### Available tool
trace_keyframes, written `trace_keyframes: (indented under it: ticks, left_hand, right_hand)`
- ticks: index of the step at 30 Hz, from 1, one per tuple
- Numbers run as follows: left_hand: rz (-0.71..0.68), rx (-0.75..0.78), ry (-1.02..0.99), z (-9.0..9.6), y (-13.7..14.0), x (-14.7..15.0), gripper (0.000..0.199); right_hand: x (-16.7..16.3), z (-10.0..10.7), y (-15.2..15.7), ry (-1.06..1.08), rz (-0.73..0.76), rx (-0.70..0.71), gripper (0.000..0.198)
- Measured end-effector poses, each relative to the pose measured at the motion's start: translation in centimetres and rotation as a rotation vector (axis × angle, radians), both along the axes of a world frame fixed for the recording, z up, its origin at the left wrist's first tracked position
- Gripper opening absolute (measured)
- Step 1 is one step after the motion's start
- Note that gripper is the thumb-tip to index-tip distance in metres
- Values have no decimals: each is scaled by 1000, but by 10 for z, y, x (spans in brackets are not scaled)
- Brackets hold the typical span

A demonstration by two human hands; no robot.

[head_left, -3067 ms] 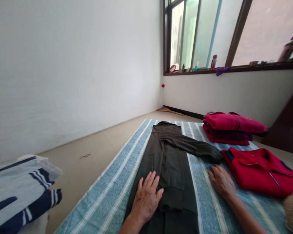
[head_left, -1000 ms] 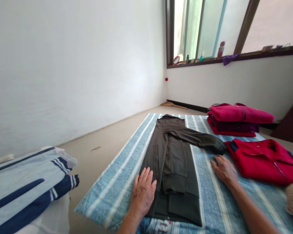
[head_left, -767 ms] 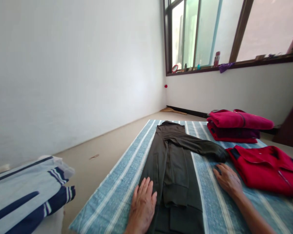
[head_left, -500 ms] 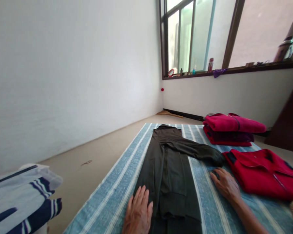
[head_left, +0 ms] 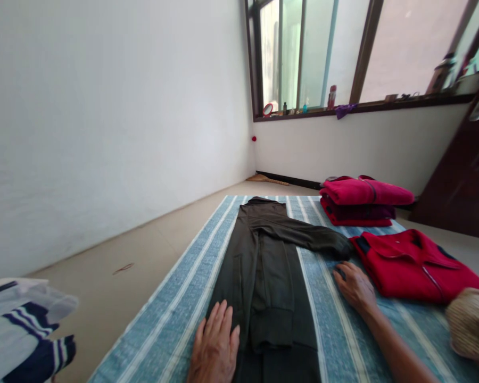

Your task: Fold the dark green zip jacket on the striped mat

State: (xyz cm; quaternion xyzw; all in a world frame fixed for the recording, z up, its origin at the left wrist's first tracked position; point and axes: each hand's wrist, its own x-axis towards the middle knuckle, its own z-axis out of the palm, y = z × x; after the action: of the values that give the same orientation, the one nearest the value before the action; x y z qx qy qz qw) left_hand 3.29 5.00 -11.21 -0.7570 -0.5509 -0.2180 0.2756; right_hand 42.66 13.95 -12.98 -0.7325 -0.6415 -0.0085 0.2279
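Observation:
A dark olive jacket (head_left: 243, 255) lies lengthwise on a blue-and-white striped cloth, its collar at the far end. One side is folded in, and one sleeve (head_left: 315, 236) stretches out to the right. My left hand (head_left: 215, 343) rests flat on the jacket's lower left edge, fingers extended. At the sleeve's cuff end is my right hand (head_left: 355, 287), its fingers curled, with a bit of dark fabric showing between thumb and fingers. Just right of that hand lies a folded red garment (head_left: 419, 266) with a zip collar.
Folded red and maroon clothes (head_left: 363, 191) are stacked at the far right of the striped cloth (head_left: 171, 308). A beige knitted item (head_left: 473, 324) sits at the right edge. White and navy clothing (head_left: 27, 330) is at lower left. A wall (head_left: 115, 122) runs along the left.
The camera view has turned slightly right, so everything appears shifted left and a little up. Both hands keep about the same places on the jacket.

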Motion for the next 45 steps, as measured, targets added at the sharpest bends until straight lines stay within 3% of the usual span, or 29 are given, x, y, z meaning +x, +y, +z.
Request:
trace_keyframes:
  ticks: [23, 36, 45]
  left_hand:
    - [-13, -71, -51, -3, 0, -7, 40]
    - [-17, 19, 57, 2, 1, -5, 40]
    - [-18, -48, 72, -2, 2, -12, 40]
  right_hand:
    - [1, -2, 0, 19, 9, 4, 37]
    - [1, -2, -1, 3, -5, 2, 39]
    - [-2, 1, -3, 49, -3, -3, 38]
